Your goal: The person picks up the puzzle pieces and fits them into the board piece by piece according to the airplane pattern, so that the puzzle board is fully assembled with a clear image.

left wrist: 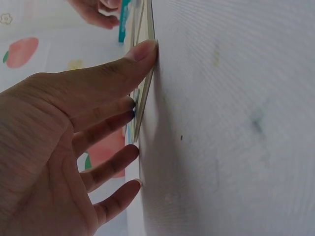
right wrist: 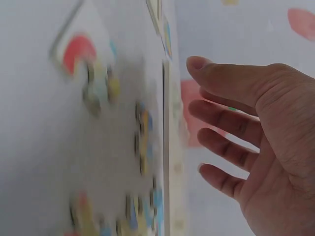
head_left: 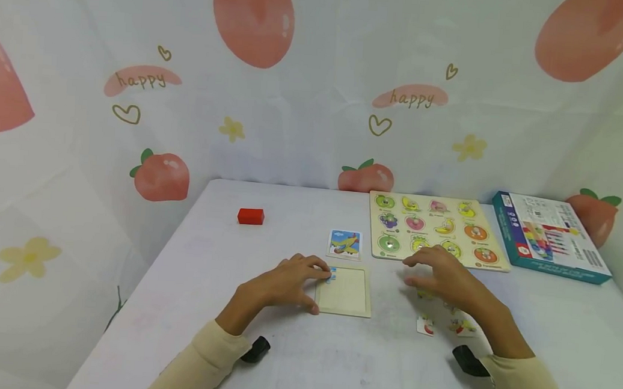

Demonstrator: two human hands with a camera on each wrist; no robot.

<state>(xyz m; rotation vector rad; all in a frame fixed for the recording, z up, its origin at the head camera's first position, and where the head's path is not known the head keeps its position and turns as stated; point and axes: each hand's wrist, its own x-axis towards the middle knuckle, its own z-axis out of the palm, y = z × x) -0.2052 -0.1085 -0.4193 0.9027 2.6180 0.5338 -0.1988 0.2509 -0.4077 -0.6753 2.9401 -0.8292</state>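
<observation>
Presently, the loose jigsaw pieces (head_left: 425,326) lie below and to the near side of the empty, loosely spread right hand (head_left: 446,280), the closer one, while the left hand (head_left: 290,281), relaxed, touches the blue piece (head_left: 333,274) in the puzzle tray's (head_left: 345,296) far-left corner.

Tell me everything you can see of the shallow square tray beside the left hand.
The tray is pale, thin and roughly square, wooden-looking, with a raised rim around a plain recess. It lies on the white table, seemingly flat, just nearer the person than the airplane card. A small bluish piece sits in the recess's far left corner; the rest looks bare. The left hand reaches over its left side, fingertips at that piece, thumb at the near left corner.
</observation>
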